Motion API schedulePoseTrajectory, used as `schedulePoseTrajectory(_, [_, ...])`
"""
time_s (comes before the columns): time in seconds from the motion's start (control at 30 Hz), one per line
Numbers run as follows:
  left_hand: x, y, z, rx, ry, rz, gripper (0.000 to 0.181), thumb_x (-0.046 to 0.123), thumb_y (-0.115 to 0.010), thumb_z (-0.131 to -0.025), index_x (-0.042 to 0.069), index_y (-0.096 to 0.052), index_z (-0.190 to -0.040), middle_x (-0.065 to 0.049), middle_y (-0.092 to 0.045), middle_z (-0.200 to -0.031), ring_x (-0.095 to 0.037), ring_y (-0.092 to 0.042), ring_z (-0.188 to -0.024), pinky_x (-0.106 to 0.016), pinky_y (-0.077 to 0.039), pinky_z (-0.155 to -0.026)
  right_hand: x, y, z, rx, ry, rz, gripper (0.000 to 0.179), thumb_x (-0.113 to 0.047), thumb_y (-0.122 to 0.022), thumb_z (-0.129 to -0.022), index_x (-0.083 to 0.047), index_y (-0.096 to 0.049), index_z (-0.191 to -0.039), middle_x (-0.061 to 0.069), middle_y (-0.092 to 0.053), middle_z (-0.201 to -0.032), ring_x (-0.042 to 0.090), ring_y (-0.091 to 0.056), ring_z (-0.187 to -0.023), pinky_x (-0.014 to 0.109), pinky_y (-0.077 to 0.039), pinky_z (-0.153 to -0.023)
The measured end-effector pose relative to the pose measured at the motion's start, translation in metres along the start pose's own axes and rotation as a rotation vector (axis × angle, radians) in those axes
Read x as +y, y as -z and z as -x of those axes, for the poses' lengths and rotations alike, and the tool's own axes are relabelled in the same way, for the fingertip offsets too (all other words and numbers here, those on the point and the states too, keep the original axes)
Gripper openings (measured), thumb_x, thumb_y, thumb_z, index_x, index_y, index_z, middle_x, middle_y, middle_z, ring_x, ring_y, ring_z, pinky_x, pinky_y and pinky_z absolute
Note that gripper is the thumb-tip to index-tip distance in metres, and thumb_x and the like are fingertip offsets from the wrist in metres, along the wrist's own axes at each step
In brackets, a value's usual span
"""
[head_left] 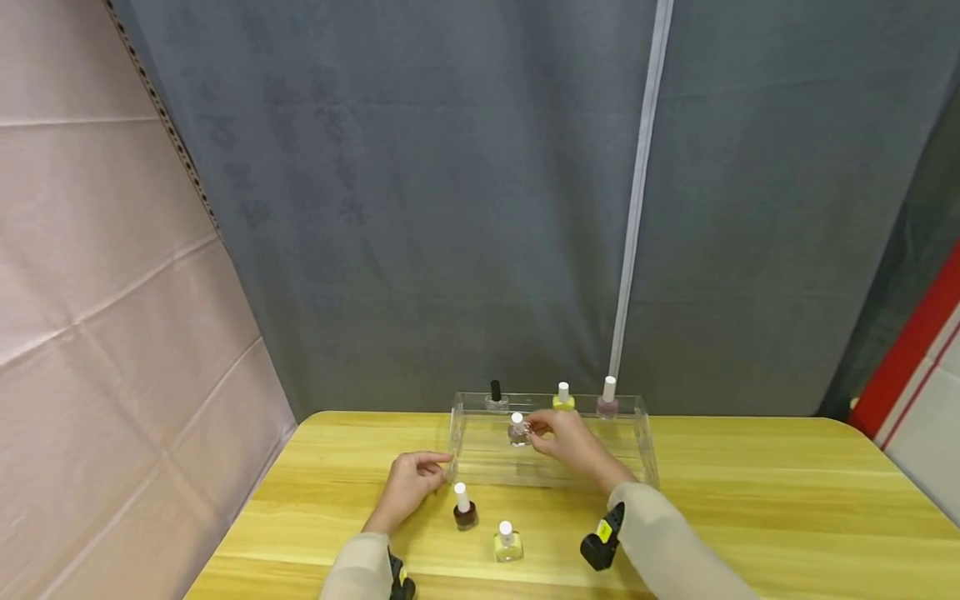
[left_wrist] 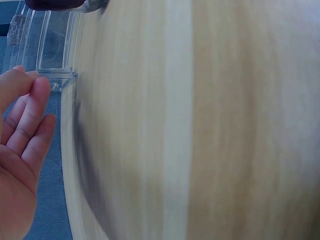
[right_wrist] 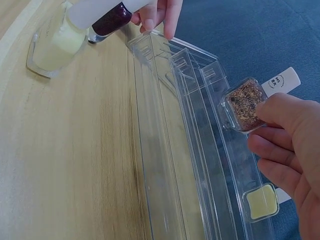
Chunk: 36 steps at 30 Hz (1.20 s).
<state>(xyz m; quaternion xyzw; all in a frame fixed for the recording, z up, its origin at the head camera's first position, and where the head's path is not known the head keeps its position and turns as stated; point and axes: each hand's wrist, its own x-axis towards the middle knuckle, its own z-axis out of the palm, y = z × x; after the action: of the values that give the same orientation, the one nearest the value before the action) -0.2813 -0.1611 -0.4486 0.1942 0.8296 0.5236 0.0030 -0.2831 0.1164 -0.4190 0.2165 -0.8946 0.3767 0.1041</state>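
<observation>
My right hand [head_left: 566, 442] pinches a glitter nail polish bottle [right_wrist: 246, 106] with a white cap between thumb and fingers. It holds this bottle over the clear stepped acrylic rack [head_left: 517, 475], near the upper tier. At the rack's left end is my left hand [head_left: 408, 487], its fingertips right at the corner and its fingers loosely extended. Along the rack's back tier stand a black-capped clear bottle [head_left: 496, 400], a yellow nail polish bottle [head_left: 563, 402] and a pale purple nail polish bottle [head_left: 607, 406].
In front of the rack, a dark red nail polish bottle [head_left: 466, 517] and a pale yellow nail polish bottle [head_left: 508, 547] stand on the wooden table [head_left: 750, 500]. A grey curtain [head_left: 450, 208] hangs behind the table, with a pinkish cloth [head_left: 112, 333] on the left.
</observation>
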Motion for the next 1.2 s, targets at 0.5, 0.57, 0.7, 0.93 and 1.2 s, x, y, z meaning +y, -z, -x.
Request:
schedulePoseTrajectory(0.5, [0.002, 0.000, 0.000, -0.006, -0.002, -0.004, 0.025, -0.011, -0.057, -0.082, -0.012, -0.064, -0.106, -0.024, -0.062, -0.081, -0.044, -0.060, -0.069, -0.024, -0.048, -0.052, 0.003, -0.007, -0.013, 0.000, -0.035, -0.021, 0.018, -0.003, -0.064, -0.084, -0.001, -0.067, -0.101, 0.007, -0.067, -0.094, 0.019, -0.063, -0.085, 0.038, -0.052, -0.077])
schedulePoseTrajectory(0.57, [0.002, 0.000, 0.000, -0.004, -0.002, -0.006, 0.025, -0.011, -0.057, -0.082, -0.012, -0.064, -0.106, -0.024, -0.063, -0.081, -0.044, -0.060, -0.069, -0.024, -0.049, -0.053, 0.003, -0.008, -0.014, 0.006, -0.035, -0.016, 0.018, -0.003, -0.065, -0.084, -0.001, -0.067, -0.101, 0.007, -0.068, -0.093, 0.019, -0.064, -0.084, 0.037, -0.053, -0.076])
schedulePoseTrajectory(0.7, [0.002, 0.000, 0.000, 0.001, 0.004, -0.001, 0.025, -0.011, -0.058, -0.082, -0.013, -0.064, -0.106, -0.024, -0.063, -0.081, -0.044, -0.060, -0.068, -0.025, -0.049, -0.053, 0.002, -0.010, -0.017, 0.016, -0.040, -0.021, 0.019, -0.004, -0.065, -0.084, -0.001, -0.067, -0.102, 0.008, -0.067, -0.094, 0.020, -0.064, -0.085, 0.038, -0.053, -0.076])
schedulePoseTrajectory(0.93, [0.001, 0.000, 0.000, 0.011, 0.007, 0.002, 0.024, -0.011, -0.058, -0.082, -0.013, -0.064, -0.105, -0.025, -0.063, -0.080, -0.043, -0.060, -0.067, -0.031, -0.051, -0.053, 0.002, -0.014, -0.023, 0.021, -0.053, -0.006, 0.019, -0.005, -0.066, -0.084, -0.001, -0.067, -0.102, 0.007, -0.067, -0.094, 0.018, -0.063, -0.085, 0.034, -0.053, -0.076])
schedulePoseTrajectory(1.2, [0.001, -0.001, 0.000, 0.005, 0.004, -0.004, 0.024, -0.011, -0.058, -0.083, -0.012, -0.064, -0.106, -0.026, -0.062, -0.081, -0.043, -0.060, -0.068, -0.037, -0.052, -0.055, 0.003, -0.021, -0.026, 0.025, -0.066, 0.005, 0.019, -0.006, -0.067, -0.083, 0.000, -0.068, -0.101, 0.006, -0.068, -0.091, 0.017, -0.063, -0.082, 0.032, -0.053, -0.074])
